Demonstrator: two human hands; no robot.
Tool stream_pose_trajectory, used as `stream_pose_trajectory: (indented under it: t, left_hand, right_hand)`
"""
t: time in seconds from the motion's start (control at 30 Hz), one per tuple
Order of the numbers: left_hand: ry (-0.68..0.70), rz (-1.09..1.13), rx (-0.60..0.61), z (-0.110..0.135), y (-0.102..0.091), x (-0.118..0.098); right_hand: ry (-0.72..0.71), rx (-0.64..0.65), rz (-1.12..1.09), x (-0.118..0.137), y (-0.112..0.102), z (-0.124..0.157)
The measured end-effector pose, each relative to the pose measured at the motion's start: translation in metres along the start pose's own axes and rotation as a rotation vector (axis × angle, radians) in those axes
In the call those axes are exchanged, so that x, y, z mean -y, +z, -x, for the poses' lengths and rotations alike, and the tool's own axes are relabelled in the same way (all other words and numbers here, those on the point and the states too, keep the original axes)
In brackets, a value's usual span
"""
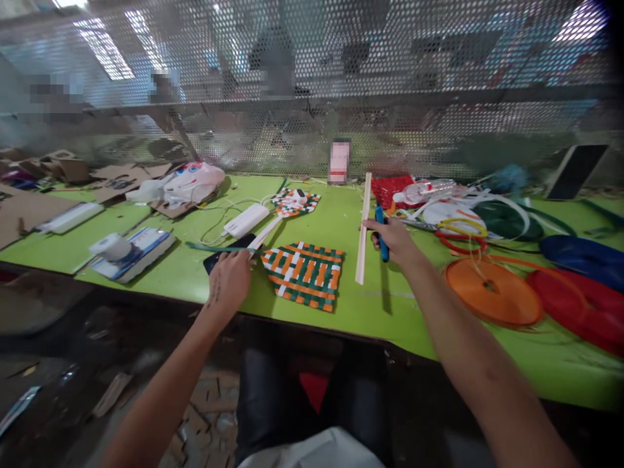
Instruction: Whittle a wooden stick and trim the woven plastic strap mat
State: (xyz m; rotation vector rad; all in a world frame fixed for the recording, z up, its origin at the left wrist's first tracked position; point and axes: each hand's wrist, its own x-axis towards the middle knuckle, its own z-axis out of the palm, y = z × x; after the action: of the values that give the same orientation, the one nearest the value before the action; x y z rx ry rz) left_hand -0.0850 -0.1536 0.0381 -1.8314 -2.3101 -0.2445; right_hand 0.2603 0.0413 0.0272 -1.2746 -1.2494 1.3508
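Observation:
My left hand (pixel 230 279) is closed at the table's front edge, its fingers pinched on a white strip (pixel 266 233) and a dark green strip (pixel 207 247). A dark phone-like slab (pixel 214 261) lies partly hidden behind that hand. To its right rests a flat woven piece (pixel 307 276) of orange, green and white strips. My right hand (pixel 392 239) grips a long pale flat stick (pixel 363 227), which stands nearly upright in view, together with a slim blue tool (pixel 383 235) whose exact kind I cannot make out.
Coils of orange (pixel 492 292), red (pixel 580 305) and blue strip (pixel 585 257) lie at the right. A plastic bottle (pixel 424 192) and phone (pixel 340 161) sit at the back. Leftward are a white power bank-like box (pixel 247 220), a paper roll (pixel 113 247) and cardboard (pixel 34 218).

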Motion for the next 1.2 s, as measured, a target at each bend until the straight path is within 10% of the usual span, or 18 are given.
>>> stream_pose_trajectory:
  t: [0.2,0.4,0.73,0.97,1.2]
  left_hand:
    - [0.123,0.002,-0.162,-0.040,0.007,-0.009]
    - [0.139,-0.031,0.161,-0.070,0.005,0.022]
    - [0.075,-0.253,0.190,-0.042,-0.020,0.004]
    - [0.397,0.108,0.093,-0.068,-0.049,-0.093]
    - [0.535,0.479,0.244,-0.150,0.025,-0.153]
  right_hand:
    - [-0.009,-0.008,0.015,0.001,0.000,0.001]
    - [0.011,-0.038,0.058,0.000,-0.004,-0.003]
    - [-0.012,-0.048,0.145,-0.004,-0.002,-0.007]
    - [-0.075,-0.112,0.270,-0.002,-0.003,0.001]
    - [-0.246,-0.313,0.473,0.003,-0.014,-0.004]
